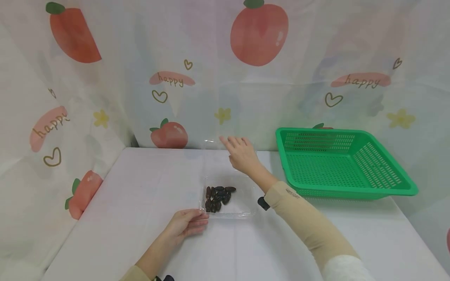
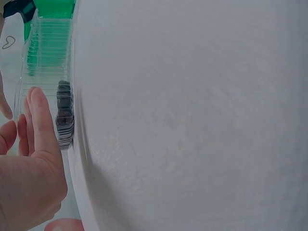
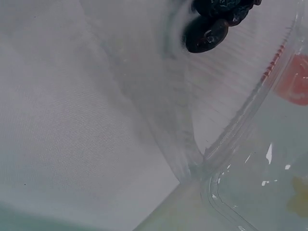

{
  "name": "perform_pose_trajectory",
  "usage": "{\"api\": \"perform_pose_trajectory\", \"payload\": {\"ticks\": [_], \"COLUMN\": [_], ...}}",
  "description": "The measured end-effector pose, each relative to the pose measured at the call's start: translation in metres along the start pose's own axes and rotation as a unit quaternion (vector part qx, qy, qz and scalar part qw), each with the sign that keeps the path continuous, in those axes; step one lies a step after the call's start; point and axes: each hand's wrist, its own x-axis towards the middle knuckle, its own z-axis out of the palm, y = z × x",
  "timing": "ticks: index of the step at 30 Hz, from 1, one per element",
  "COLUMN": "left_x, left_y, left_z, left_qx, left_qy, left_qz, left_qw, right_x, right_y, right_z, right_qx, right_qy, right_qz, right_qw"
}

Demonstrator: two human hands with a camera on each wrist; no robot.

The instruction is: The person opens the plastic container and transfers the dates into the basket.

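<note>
Across a table spread with plain white cloth (image 1: 168, 183), a person's two bare hands are flanking a clear, shallow, rectangular plastic box (image 1: 239, 214), which is sitting near the middle of the tabletop with its transparent plastic lid (image 1: 215, 160) standing raised along the far side. Glossy, dark brown, oval date-like fruits (image 1: 220, 194) are lying clustered toward the left side of the box. The left hand (image 1: 190, 223) is resting at the box's near left corner, its fingers fairly straight and lying along the plastic. The right hand (image 1: 241, 155) is extending up toward the lid's top edge, its straight fingers gripping nothing; whether they are actually touching the lid is hard to tell, as the clear plastic is nearly vanishing against the backdrop. Tan fabric sleeves (image 1: 299, 218) are covering the forearms. To the right, a bright green, rectangular plastic basket (image 1: 346, 190) with perforated walls is standing near the right forearm. Behind, a pale printed curtain (image 1: 207, 35) is displaying red fruit, yellow flowers, hearts and the word "happy."
</note>
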Motion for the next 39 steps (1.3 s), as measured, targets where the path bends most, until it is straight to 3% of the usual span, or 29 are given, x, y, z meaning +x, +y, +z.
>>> {"api": "perform_pose_trajectory", "payload": {"ticks": [10, 21, 27, 39], "left_x": [-0.001, -0.004, -0.002, -0.001], "left_y": [0.002, 0.003, 0.003, 0.003], "left_z": [0.0, 0.0, 0.001, 0.001], "left_qx": [0.006, -0.004, 0.003, 0.0], "left_qy": [-0.002, -0.026, -0.002, -0.002], "left_qz": [-0.001, 0.014, -0.003, -0.004], "left_qw": [1.0, 0.9996, 1.0, 1.0], "right_x": [0.008, 0.018, 0.02, 0.015], "right_y": [0.004, 0.005, 0.003, 0.0], "right_z": [0.007, 0.019, 0.026, 0.039], "right_qx": [0.018, 0.075, 0.089, 0.104], "right_qy": [-0.097, -0.194, -0.212, -0.206], "right_qz": [0.052, 0.108, 0.124, 0.137], "right_qw": [0.994, 0.972, 0.965, 0.963]}}
